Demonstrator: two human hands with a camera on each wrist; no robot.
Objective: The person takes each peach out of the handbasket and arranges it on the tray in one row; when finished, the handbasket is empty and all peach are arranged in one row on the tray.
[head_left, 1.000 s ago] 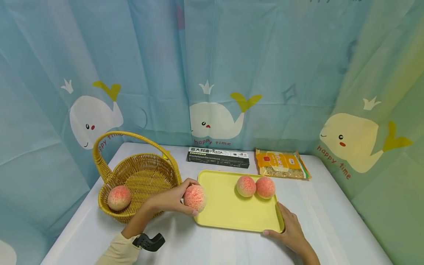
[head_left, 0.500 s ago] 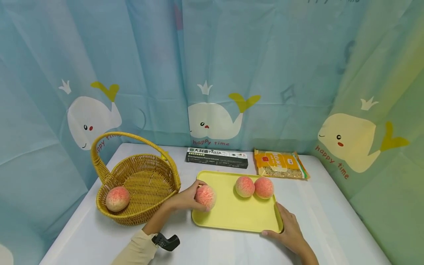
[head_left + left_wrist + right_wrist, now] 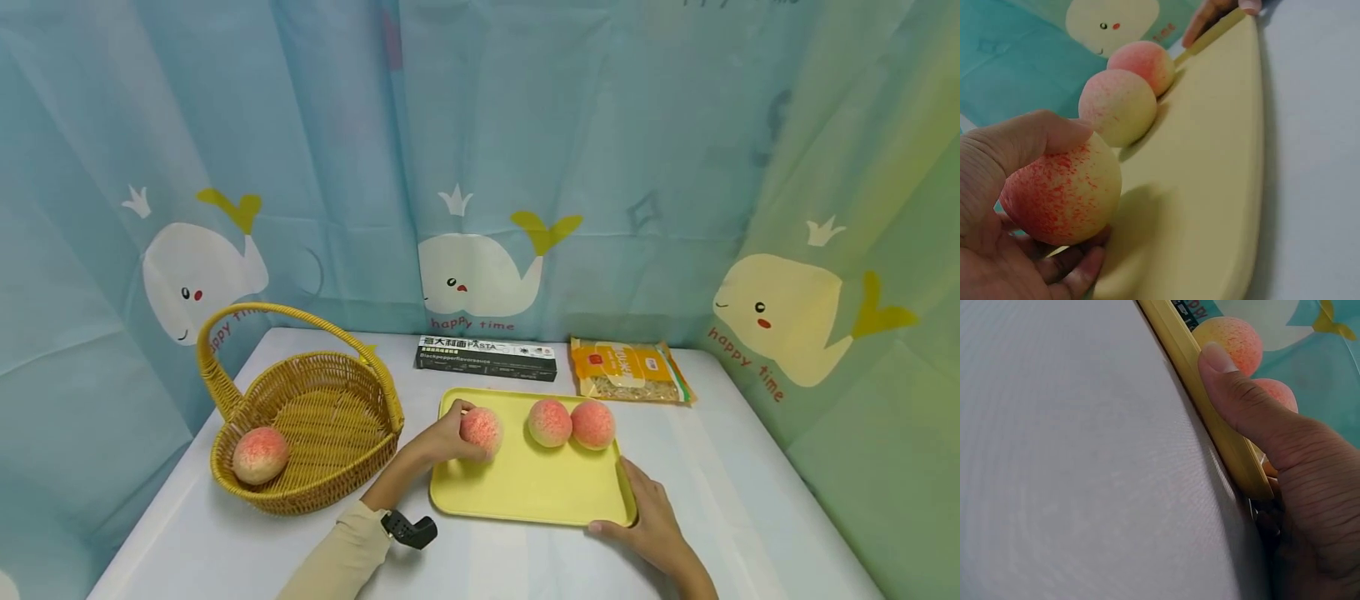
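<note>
My left hand [image 3: 442,440] holds a pink-and-cream peach [image 3: 482,433] above the left part of a yellow tray [image 3: 540,492]. In the left wrist view, thumb and fingers curl around this peach [image 3: 1063,197], and its shadow falls on the tray. Two more peaches, one [image 3: 550,423] beside the other [image 3: 593,425], sit near the tray's back right. At the front right corner, my right hand [image 3: 654,521] grips the tray, thumb on the front edge and fingers along the right side. The right wrist view shows that thumb against the tray's rim [image 3: 1229,450].
A wicker basket [image 3: 315,493] with a tall handle stands at the left, one peach [image 3: 260,456] inside. Behind the tray lie a black-and-white pasta box [image 3: 486,358] and an orange grain bag [image 3: 632,372]. A whale-print curtain [image 3: 600,125] hangs behind the white table [image 3: 517,567].
My left hand has carried its peach rightward from the tray's left edge to over the tray. The right hand stays at the tray's corner. The head view has shifted slightly.
</note>
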